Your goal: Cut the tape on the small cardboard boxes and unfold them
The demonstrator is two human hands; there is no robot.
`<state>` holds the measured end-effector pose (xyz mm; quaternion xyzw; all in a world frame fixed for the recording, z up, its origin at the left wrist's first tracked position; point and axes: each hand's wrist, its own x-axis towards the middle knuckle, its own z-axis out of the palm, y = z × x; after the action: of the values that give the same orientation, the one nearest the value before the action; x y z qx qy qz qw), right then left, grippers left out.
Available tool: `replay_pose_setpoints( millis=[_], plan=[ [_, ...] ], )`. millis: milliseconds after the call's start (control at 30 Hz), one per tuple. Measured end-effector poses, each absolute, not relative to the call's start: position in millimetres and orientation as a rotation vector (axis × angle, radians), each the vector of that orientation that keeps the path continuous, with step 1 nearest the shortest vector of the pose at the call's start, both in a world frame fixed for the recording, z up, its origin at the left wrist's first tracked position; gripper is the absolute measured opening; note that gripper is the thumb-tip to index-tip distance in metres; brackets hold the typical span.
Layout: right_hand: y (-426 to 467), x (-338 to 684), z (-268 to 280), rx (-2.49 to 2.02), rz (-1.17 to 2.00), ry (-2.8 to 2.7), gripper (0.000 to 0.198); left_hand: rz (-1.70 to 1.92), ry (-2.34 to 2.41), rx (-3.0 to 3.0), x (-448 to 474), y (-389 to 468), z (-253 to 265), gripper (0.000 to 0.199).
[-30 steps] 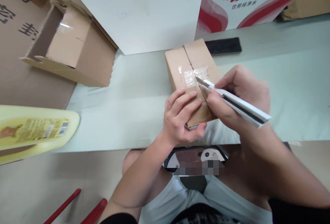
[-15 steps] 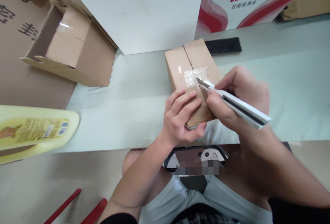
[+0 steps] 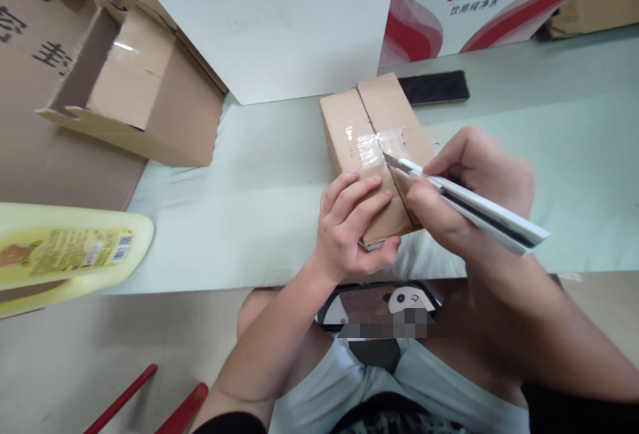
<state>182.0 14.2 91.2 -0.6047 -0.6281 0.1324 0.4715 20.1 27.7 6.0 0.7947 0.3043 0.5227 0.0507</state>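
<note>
A small brown cardboard box [image 3: 345, 129] rests on the pale green tabletop, a dark seam running along its top. Clear tape [image 3: 370, 150] crosses that seam near the middle. My left hand [image 3: 349, 224] grips the near end of the box, fingers on top and thumb at the near edge. In my right hand [image 3: 466, 188] is a white utility knife [image 3: 479, 211], held between thumb and fingers. Its blade is out, and the tip touches the seam at the near edge of the tape. The palm side of the right hand is partly hidden.
Behind the box lies a black phone [image 3: 435, 88], with a white box [image 3: 279, 21] and a red-and-white carton [image 3: 464, 8] farther back. An opened cardboard box [image 3: 184, 101] stands at left, near a yellow bottle [image 3: 134, 227]. Another phone [image 3: 364, 307] lies on my lap.
My right hand and the knife have shifted slightly to the right, the blade tip moving a little along the tape toward me. My left hand and the box have hardly moved.
</note>
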Motion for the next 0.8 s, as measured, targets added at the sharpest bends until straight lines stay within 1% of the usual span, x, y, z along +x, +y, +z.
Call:
replay_pose_setpoints(
  millis=[800],
  plan=[
    [9.4, 183.3, 92.6, -1.434, 0.187, -1.584, 0.013, 1.58, 0.862, 2.395, 18.1, 28.2, 5.9, 0.046]
  ],
)
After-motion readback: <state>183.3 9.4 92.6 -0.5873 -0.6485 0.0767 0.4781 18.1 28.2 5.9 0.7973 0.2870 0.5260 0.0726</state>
